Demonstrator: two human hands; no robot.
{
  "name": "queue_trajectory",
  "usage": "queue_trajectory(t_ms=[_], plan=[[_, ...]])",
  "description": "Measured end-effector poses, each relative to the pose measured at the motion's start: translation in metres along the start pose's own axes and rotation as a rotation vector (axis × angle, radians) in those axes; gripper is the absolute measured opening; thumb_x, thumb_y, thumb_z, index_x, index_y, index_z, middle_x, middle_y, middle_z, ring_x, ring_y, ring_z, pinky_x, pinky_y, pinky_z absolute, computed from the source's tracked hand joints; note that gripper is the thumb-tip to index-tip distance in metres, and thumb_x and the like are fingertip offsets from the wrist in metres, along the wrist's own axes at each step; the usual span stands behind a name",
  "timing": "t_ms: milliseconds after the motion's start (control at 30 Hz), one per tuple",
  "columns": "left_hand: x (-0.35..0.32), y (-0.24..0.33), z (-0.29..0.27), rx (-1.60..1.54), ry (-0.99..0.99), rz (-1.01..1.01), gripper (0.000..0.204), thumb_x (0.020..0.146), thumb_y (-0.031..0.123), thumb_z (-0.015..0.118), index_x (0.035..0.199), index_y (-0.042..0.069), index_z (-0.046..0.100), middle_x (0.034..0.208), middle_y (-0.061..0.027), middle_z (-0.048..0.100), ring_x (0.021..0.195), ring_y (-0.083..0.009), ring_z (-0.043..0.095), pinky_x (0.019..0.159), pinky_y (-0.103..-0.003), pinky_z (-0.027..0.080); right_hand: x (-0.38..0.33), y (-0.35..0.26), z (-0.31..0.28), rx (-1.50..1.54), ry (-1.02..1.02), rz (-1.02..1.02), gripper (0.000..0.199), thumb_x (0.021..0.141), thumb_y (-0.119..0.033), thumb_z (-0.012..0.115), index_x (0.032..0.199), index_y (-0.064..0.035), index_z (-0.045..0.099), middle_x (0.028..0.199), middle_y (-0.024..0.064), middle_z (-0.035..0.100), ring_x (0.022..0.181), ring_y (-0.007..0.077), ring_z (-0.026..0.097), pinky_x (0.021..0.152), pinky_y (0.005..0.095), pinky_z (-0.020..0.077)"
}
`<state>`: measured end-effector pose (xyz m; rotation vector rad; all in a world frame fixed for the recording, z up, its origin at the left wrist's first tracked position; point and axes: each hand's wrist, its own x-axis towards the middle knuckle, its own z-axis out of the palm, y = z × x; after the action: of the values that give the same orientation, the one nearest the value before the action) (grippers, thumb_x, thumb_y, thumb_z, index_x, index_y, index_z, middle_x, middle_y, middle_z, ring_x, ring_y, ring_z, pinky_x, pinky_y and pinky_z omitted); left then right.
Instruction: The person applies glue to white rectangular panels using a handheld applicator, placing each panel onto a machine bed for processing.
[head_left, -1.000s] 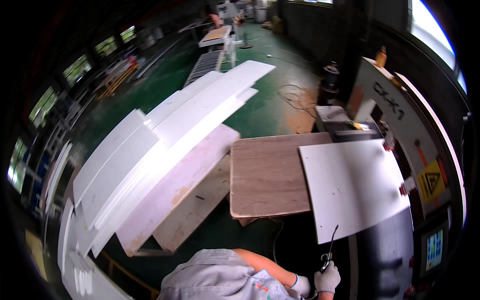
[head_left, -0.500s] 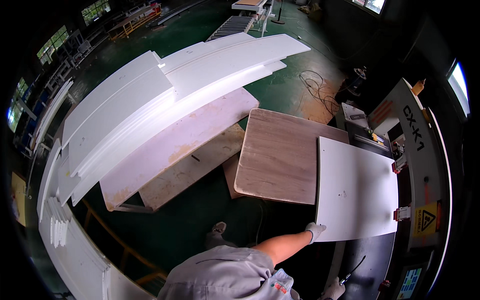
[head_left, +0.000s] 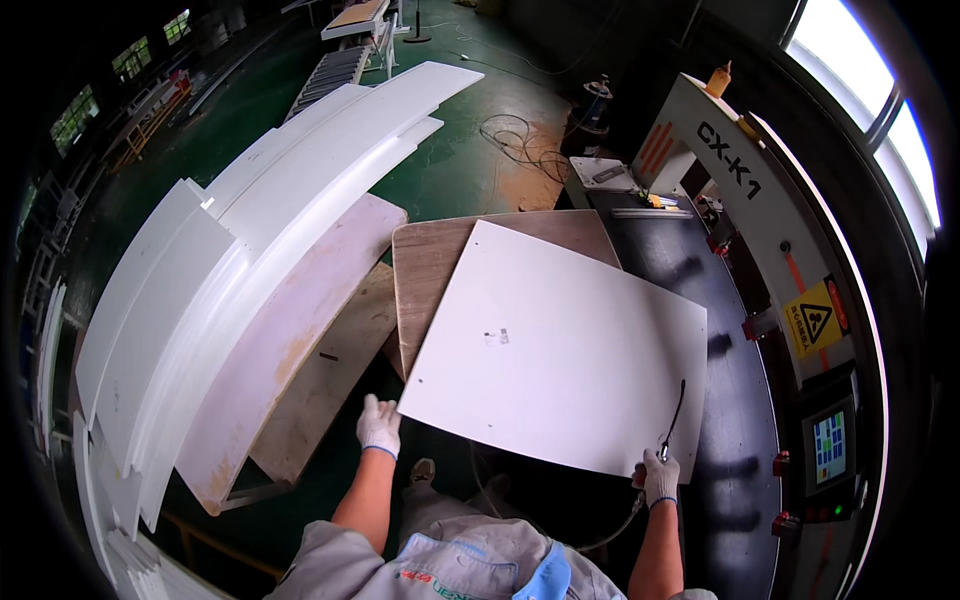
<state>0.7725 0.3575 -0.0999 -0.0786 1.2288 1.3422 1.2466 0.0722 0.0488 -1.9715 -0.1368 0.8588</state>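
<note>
The person's left hand (head_left: pixel 380 425) wears a white knitted fabric glove (head_left: pixel 379 433) edged in blue at the wrist; the right hand (head_left: pixel 659 476) wears a matching white knitted glove (head_left: pixel 661 484), also blue-edged. A loose grey cloth work shirt (head_left: pixel 470 562) has short, wide sleeves (head_left: pixel 325 555), a light-blue fabric panel (head_left: pixel 545 575) at the front and small red and green lettering (head_left: pixel 430 580). Below show grey trousers (head_left: pixel 434 508) and a brownish shoe (head_left: pixel 423 470), its details too small to tell.

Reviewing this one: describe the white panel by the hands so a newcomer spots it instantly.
A big grey machine with a black bed stands at right. Left of the bed is a brown tabletop, partly hidden by the white panel. Unlike the stacked white boards further left, this is a single sheet, set askew.
</note>
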Motion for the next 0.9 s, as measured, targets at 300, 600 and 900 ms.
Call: queue_trajectory(t_ms=[300,600,900], plan=[[-0.126,-0.100,-0.085,0.726,-0.486,-0.406,0.047,0.108,0.032,0.053,0.143,0.000,0.049,0.137,-0.0165,0.059,0.128,-0.0347,0.058,0.106,-0.051,0.051,0.083,-0.081,0.059,-0.743,0.031,-0.183,0.051,0.090,-0.048,0.065,0.082,0.0017,0.073,0.094,0.0178,0.076,0.080,0.0315,0.074,0.078,0.0402,0.0576],[-0.084,-0.053,-0.101,1.169,-0.357,-0.082,0.061,0.104,0.044,0.054,0.118,-0.014,0.064,0.111,-0.0241,0.072,0.103,-0.0302,0.068,0.093,-0.042,0.052,0.127,-0.009,0.020,-0.771,-0.024,-0.120,0.032,0.074,-0.036,0.071,0.068,-0.0055,0.078,0.118,0.0176,0.070,0.103,0.0368,0.069,0.095,0.0394,0.0537],[-0.026,-0.018,-0.005,1.184,-0.661,-0.119,0.053,0.099,0.035,0.065,0.121,-0.013,0.056,0.114,-0.0209,0.068,0.102,-0.0276,0.068,0.089,-0.041,0.055,-0.049,0.099,-0.038,-0.081,0.027,0.165,0.029,0.087,-0.020,0.067,0.069,0.0030,0.070,0.065,0.0153,0.070,0.055,0.0279,0.067,0.054,0.0380,0.0540]])
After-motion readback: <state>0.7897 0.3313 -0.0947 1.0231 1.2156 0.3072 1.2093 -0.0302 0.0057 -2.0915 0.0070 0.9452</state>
